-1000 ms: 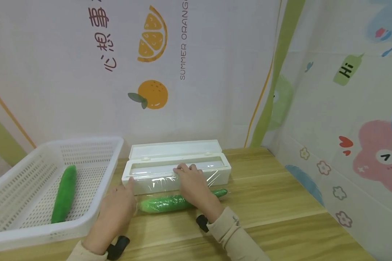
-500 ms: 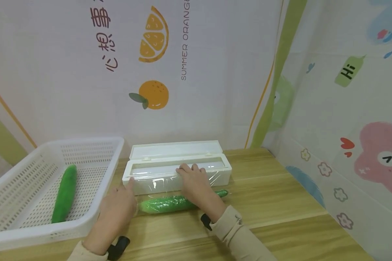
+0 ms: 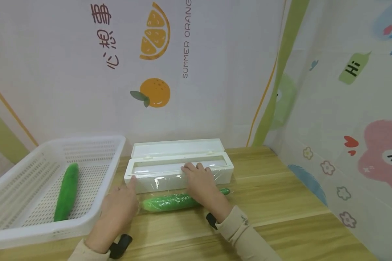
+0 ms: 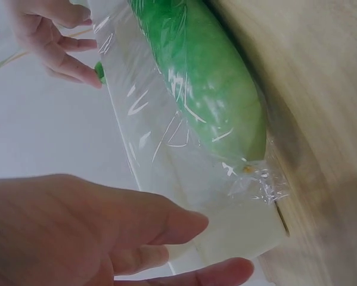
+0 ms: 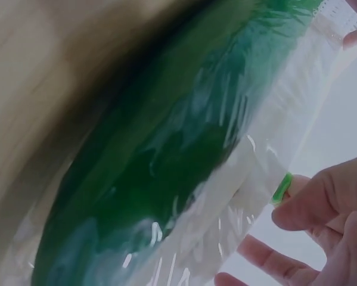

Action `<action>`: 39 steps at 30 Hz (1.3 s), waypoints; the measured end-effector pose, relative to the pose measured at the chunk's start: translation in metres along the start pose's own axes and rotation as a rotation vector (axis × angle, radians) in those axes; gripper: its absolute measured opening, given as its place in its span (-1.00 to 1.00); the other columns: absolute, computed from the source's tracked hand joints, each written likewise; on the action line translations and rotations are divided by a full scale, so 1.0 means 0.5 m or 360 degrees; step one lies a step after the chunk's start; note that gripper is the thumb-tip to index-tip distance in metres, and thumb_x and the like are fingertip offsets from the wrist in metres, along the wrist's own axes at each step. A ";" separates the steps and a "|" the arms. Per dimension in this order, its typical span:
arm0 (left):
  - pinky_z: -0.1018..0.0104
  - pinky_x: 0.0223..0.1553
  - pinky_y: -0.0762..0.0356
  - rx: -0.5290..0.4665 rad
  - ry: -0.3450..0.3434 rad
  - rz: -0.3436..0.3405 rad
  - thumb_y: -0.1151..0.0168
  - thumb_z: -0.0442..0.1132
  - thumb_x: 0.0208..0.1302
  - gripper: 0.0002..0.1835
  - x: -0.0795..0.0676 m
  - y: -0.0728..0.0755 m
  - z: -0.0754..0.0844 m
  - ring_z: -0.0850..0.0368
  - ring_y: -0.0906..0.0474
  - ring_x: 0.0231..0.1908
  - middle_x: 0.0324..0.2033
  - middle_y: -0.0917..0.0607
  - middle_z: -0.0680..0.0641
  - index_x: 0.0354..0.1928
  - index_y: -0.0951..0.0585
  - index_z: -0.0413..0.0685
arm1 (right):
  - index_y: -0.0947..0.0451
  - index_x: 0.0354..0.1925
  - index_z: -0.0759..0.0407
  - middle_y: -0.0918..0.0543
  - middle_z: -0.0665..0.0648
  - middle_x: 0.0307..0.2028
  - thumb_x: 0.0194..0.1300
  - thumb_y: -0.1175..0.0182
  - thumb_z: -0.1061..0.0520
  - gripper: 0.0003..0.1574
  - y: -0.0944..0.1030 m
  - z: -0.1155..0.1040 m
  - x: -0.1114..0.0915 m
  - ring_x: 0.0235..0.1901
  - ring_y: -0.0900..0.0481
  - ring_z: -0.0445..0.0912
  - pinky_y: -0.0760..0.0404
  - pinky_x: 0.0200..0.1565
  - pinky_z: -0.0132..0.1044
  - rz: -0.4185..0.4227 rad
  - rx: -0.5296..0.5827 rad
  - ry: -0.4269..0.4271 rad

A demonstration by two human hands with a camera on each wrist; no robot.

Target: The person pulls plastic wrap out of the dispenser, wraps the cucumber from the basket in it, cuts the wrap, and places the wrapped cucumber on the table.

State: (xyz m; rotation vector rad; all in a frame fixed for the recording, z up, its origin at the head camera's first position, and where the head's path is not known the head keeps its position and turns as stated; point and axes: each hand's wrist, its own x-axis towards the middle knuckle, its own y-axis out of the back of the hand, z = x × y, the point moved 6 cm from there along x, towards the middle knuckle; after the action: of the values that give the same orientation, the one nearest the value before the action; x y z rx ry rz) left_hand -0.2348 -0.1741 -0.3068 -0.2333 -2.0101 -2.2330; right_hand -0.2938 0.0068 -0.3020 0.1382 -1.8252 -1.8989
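Observation:
A white cling film dispenser (image 3: 179, 181) lies lengthwise with its lid raised at the back. Clear film (image 4: 145, 119) runs down its front and over a cucumber (image 3: 170, 203) on the table before it. My left hand (image 3: 119, 204) is at the dispenser's left end, thumb and forefinger extended against the corner. On the front top edge, right of the middle, my right hand (image 3: 200, 183) pinches a small green slide cutter (image 5: 282, 188) between thumb and finger. In the head view the hand hides the cutter and part of the cucumber.
A white perforated basket (image 3: 109, 174) stands at the left with another cucumber (image 3: 66, 192) inside. The wooden table (image 3: 264, 206) extends to the right. A printed cloth (image 3: 212, 90) hangs close behind the dispenser, and a second wall rises at the right.
My right hand has slid a short way to the right along the dispenser's front edge. My left hand has stayed at the left end. The head view has shifted slightly.

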 end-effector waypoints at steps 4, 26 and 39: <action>0.07 -0.51 -0.44 -0.0022 0.0020 -0.0024 -0.13 -0.26 0.16 -0.30 0.002 -0.001 0.002 -0.17 -0.42 -0.32 -0.05 -0.49 -0.51 0.31 -0.16 -0.41 | -0.37 0.25 0.00 -0.41 -0.08 0.21 0.18 -0.08 0.23 -0.37 -0.001 0.012 -0.003 0.02 -0.44 -0.01 -0.49 -0.02 -0.07 0.0022 0.0046 -0.0010; 0.00 -0.49 -0.49 -0.0022 0.0031 -0.0092 0.01 -0.36 0.19 -0.33 0.005 -0.009 -0.005 -0.22 -0.46 -0.28 -0.21 -0.55 -0.48 0.32 -0.08 -0.48 | -0.43 0.20 0.08 -0.47 0.00 0.16 0.10 -0.14 0.34 -0.35 -0.005 0.125 -0.046 -0.04 -0.48 0.06 -0.55 -0.14 -0.09 0.0128 0.0036 -0.0126; -0.04 -0.41 -0.53 0.0021 -0.0020 -0.0079 -0.12 -0.23 0.20 -0.24 0.002 -0.005 0.005 -0.28 -0.49 -0.23 -0.15 -0.55 -0.49 0.32 -0.05 -0.50 | -0.32 0.27 0.09 -0.38 0.06 0.26 0.14 0.00 0.39 -0.30 -0.007 0.206 -0.076 0.11 -0.42 0.17 -0.50 0.00 0.06 0.0029 0.0059 -0.0241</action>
State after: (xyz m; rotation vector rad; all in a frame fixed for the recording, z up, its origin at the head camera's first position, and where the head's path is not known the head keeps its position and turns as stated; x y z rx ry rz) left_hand -0.2360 -0.1712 -0.3086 -0.1989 -2.0583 -2.2523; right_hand -0.3033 0.1161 -0.3052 -0.0100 -1.9543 -1.9093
